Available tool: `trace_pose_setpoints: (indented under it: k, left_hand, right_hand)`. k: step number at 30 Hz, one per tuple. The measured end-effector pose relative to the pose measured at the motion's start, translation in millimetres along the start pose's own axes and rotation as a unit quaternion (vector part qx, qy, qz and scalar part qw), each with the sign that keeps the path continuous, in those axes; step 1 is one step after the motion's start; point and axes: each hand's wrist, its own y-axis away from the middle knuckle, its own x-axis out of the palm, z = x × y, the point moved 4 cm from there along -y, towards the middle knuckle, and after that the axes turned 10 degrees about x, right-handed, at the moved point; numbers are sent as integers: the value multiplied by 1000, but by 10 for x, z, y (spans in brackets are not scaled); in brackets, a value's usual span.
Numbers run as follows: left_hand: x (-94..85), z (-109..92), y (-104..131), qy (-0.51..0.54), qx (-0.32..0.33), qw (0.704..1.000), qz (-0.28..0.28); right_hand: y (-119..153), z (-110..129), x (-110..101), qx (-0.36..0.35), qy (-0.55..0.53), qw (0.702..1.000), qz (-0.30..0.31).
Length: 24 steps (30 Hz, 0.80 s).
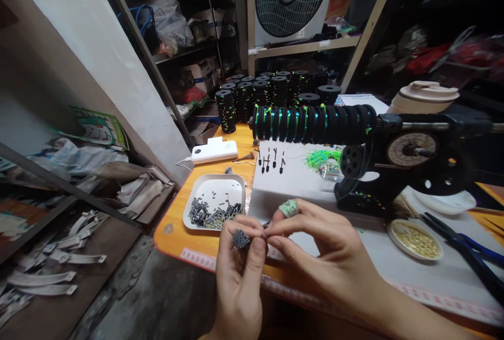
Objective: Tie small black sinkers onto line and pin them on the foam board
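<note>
My left hand point(242, 277) is closed around a tight bundle of thin dark-grey strands point(241, 238), whose round end shows between the fingers. My right hand point(315, 245) meets it, thumb and index fingertip pinched together near the left fingertips. Whatever lies in that pinch is too small to make out. Green tape point(289, 208) wraps one finger of the right hand. Just beyond the left hand, a white tray point(240, 188) holds many small dark cylindrical pieces point(212, 214).
A black winding machine point(362, 172) carries a row of black spools point(315, 123) wound with green line. Several spool stacks point(226, 112) stand behind. To the right are a dish of gold bits point(416, 240) and blue-black pliers point(460, 240). A white power strip point(214, 151) lies left.
</note>
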Motion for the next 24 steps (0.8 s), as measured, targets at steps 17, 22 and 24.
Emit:
trace_pose_setpoints:
  k: [17,22,24]
  left_hand:
    - [-953,-470,-699,-358,149,921,44]
    - [-892,-347,-1093,-538,68,786,296]
    - [-800,-229,-1205,-557,44,753,349]
  right_hand:
    - [15,142,48,-102,148,982,57]
    - [4,116,60,-81,163,981,66]
    - [-2,97,57,-89,171,979,60]
